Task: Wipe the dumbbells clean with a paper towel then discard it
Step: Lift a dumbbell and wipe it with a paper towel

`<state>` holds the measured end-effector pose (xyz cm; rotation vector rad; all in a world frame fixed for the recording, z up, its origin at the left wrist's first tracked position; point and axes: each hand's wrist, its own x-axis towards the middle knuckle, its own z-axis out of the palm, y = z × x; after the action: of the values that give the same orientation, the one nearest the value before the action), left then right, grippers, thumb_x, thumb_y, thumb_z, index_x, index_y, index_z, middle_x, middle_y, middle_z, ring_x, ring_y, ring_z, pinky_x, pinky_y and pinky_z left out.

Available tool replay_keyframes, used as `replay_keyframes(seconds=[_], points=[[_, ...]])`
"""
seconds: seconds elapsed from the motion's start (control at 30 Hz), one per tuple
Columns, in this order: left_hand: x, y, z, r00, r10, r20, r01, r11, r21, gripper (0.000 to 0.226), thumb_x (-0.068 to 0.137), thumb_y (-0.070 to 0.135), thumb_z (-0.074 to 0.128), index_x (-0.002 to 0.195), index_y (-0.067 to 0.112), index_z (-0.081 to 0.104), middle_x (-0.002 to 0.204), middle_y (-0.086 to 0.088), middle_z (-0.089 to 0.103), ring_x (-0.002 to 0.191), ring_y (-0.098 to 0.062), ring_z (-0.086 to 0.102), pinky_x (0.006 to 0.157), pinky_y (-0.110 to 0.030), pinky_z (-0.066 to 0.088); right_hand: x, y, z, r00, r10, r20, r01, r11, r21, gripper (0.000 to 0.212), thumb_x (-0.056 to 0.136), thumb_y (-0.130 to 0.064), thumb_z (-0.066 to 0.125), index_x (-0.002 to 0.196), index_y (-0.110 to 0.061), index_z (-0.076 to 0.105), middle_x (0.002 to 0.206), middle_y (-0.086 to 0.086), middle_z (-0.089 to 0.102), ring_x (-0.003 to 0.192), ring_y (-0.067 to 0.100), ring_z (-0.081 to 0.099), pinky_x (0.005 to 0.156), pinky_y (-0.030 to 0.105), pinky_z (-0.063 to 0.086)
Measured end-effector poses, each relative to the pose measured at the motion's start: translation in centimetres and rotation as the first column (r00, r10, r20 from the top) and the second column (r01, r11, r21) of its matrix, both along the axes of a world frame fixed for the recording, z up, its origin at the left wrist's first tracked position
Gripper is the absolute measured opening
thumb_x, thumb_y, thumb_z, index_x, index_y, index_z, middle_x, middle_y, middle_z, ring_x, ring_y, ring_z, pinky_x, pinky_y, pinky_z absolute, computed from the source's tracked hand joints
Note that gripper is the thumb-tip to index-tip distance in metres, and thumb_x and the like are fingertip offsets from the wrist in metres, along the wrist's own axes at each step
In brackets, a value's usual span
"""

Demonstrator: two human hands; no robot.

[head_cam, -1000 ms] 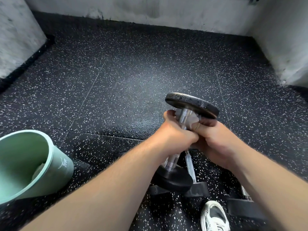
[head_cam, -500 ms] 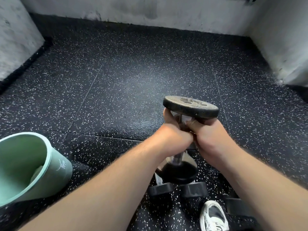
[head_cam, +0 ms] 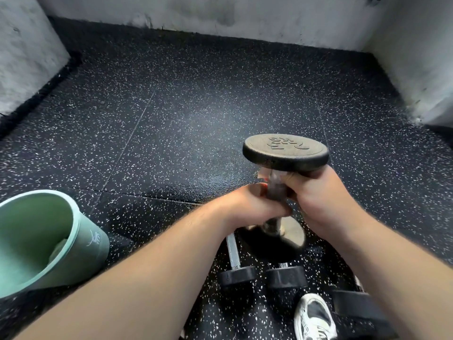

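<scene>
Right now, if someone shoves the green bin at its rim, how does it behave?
Probably light: the green bin looks thin-walled plastic with little visible inside. Likely tips rather than slides, since the speckled rubber floor looks grippy and the bin is tall.

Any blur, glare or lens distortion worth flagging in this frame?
Head view: motion blur smears the dumbbell handle and lower head between left hand and right hand; its top plate is sharp. Head view: wide-angle bending of the walls and green bucket; soft sheen on floor, no harsh glare.
</scene>
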<state>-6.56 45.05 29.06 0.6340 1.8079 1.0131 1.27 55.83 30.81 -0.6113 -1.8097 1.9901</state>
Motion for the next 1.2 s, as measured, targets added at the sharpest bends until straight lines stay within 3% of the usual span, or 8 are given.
replay_keyframes(seconds=[0.17, 0.37, 0.53, 0.67, 0.73, 0.87, 1.03, 1.2], points=[[0.3, -0.1, 0.1, 0.999, 0.040, 0.024, -0.039, 0.998, -0.039, 0.009, 0.081, 0.029, 0.074, 0.082, 0.020, 0.074, 0.073, 0.003, 0.072, 0.068, -0.013, 0.065, 0.069, -0.026, 0.053, -0.2, -0.5, 0.1, 1.000, 0.000, 0.001, 0.000, 1.000, 0.008, 0.015, 0.083, -0.014, 0.064, 0.078, -0.019, 0.077, 0.087, 0.016, 0.074, 0.086, 0.032, 0.066, 0.080, 0.061, 0.053], [1.2, 0.0, 0.3, 0.993, 0.077, -0.084, -0.072, 0.995, 0.068, 0.021, 0.088, 0.028, 0.065, 0.070, 0.017, 0.063, 0.064, 0.000, 0.061, 0.061, -0.017, 0.055, 0.061, -0.028, 0.045, -0.5, 0.0, 0.4, 1.000, 0.020, -0.003, -0.020, 1.000, -0.020, 0.008, 0.086, -0.023, 0.070, 0.088, -0.015, 0.071, 0.099, 0.028, 0.071, 0.087, 0.039, 0.064, 0.071, 0.048, 0.046], [1.1, -0.1, 0.6, 0.982, 0.159, -0.106, -0.153, 0.986, 0.068, 0.018, 0.080, 0.026, 0.064, 0.065, 0.017, 0.065, 0.065, -0.002, 0.070, 0.064, -0.017, 0.067, 0.060, -0.027, 0.054, -0.4, 0.6, 0.7, 0.994, 0.107, 0.037, -0.101, 0.987, -0.128, 0.038, 0.081, -0.029, 0.065, 0.106, 0.000, 0.068, 0.098, 0.012, 0.077, 0.088, 0.026, 0.072, 0.076, 0.043, 0.052], [1.1, -0.6, 1.4, 0.984, 0.179, 0.025, -0.180, 0.982, 0.064, 0.004, 0.082, 0.020, 0.064, 0.087, 0.022, 0.064, 0.060, -0.004, 0.069, 0.053, -0.010, 0.064, 0.055, -0.022, 0.051, 0.2, 0.8, 0.7, 0.960, 0.279, 0.022, -0.271, 0.947, -0.172, 0.018, 0.083, -0.020, 0.062, 0.093, -0.009, 0.072, 0.088, 0.005, 0.076, 0.078, 0.018, 0.071, 0.054, 0.034, 0.053], [1.2, -0.7, 1.5, 0.983, 0.165, 0.075, -0.173, 0.979, 0.111, 0.030, 0.083, 0.012, 0.060, 0.098, 0.036, 0.050, 0.059, -0.008, 0.065, 0.052, -0.013, 0.061, 0.046, -0.019, 0.045, 0.4, 1.1, 0.7, 0.943, 0.334, 0.007, -0.326, 0.924, -0.202, 0.016, 0.084, -0.017, 0.061, 0.090, -0.008, 0.073, 0.087, 0.005, 0.075, 0.076, 0.018, 0.071, 0.052, 0.034, 0.054], [1.1, -0.8, 2.1, 0.981, 0.144, 0.133, -0.164, 0.974, 0.157, 0.045, 0.085, 0.004, 0.057, 0.095, 0.044, 0.042, 0.056, -0.008, 0.059, 0.057, -0.017, 0.061, 0.041, -0.013, 0.043, 0.4, 1.4, 0.3, 0.939, 0.342, 0.023, -0.323, 0.904, -0.279, 0.042, 0.088, -0.015, 0.060, 0.114, 0.016, 0.054, 0.094, 0.016, 0.068, 0.077, 0.023, 0.069, 0.055, 0.039, 0.054], [1.5, -0.2, 1.4, 0.964, 0.226, 0.141, -0.242, 0.964, 0.109, 0.026, 0.087, 0.008, 0.059, 0.099, 0.030, 0.054, 0.058, -0.008, 0.059, 0.044, -0.014, 0.056, 0.041, -0.019, 0.045, 0.5, 0.9, 0.0, 0.952, 0.296, 0.081, -0.273, 0.938, -0.215, 0.034, 0.086, -0.016, 0.062, 0.108, 0.009, 0.064, 0.092, 0.013, 0.073, 0.070, 0.022, 0.068, 0.049, 0.032, 0.053], [1.5, 0.5, -0.3, 0.951, 0.305, -0.046, -0.306, 0.952, -0.020, 0.028, 0.071, 0.031, 0.066, 0.091, 0.011, 0.071, 0.072, -0.007, 0.070, 0.064, -0.025, 0.070, 0.065, -0.042, 0.063, -0.1, 0.1, -1.6, 0.965, 0.108, 0.240, -0.105, 0.994, -0.027, 0.010, 0.092, -0.014, 0.069, 0.095, -0.007, 0.076, 0.095, 0.018, 0.077, 0.078, 0.035, 0.067, 0.069, 0.057, 0.051]])
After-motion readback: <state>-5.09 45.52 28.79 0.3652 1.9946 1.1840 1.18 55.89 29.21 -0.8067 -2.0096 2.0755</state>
